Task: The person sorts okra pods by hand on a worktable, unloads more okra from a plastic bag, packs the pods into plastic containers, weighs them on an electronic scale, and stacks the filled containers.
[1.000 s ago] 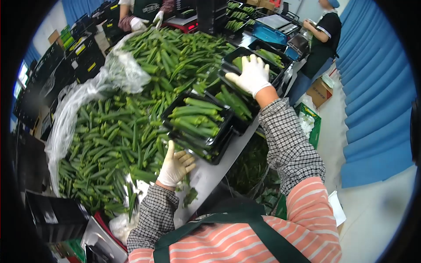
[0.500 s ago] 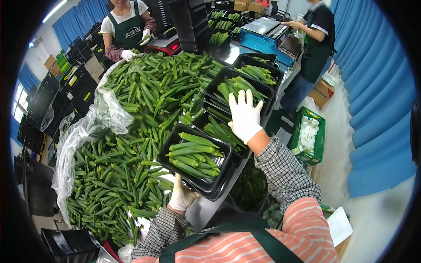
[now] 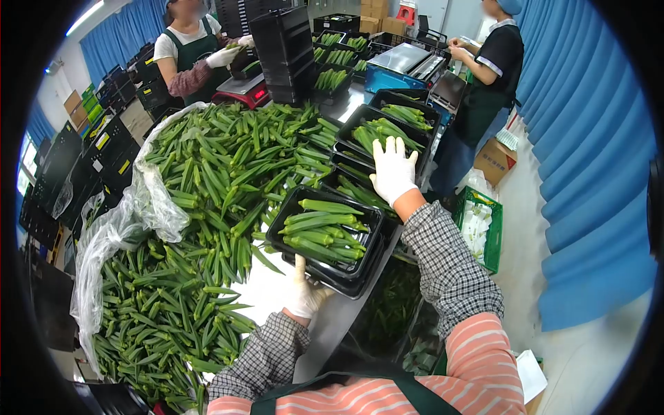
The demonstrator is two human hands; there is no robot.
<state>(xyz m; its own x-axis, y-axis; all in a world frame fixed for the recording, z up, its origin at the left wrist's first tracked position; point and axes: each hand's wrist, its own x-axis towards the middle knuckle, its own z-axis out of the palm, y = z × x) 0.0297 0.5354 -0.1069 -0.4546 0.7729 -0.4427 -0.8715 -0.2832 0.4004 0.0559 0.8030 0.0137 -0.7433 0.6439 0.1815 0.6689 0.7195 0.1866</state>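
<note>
My left hand [image 3: 304,294], in a white glove, grips the near edge of a stack of black plastic trays; the thumb shows at the side and the other fingers are partly hidden. The top tray [image 3: 277,225] holds several green okra pods [image 3: 321,229] lying side by side. My right hand [image 3: 395,169], also gloved, lies with fingers stretched out over the okra [image 3: 379,133] in another black tray [image 3: 344,133] farther along the table edge. Between my hands, a partly covered tray holds more okra [image 3: 356,190].
A big heap of loose okra [image 3: 221,159] covers the table's left, with clear plastic sheeting [image 3: 131,221] along its edge. One co-worker [image 3: 194,55] stands by a red scale [image 3: 242,90], another [image 3: 487,83] by a blue machine [image 3: 387,77]. A green crate [image 3: 492,242] stands on the floor.
The view has shifted. The tray in my left hand sits slightly farther right, and my right hand's fingers are closer together. The co-worker at the scale has raised both hands together.
</note>
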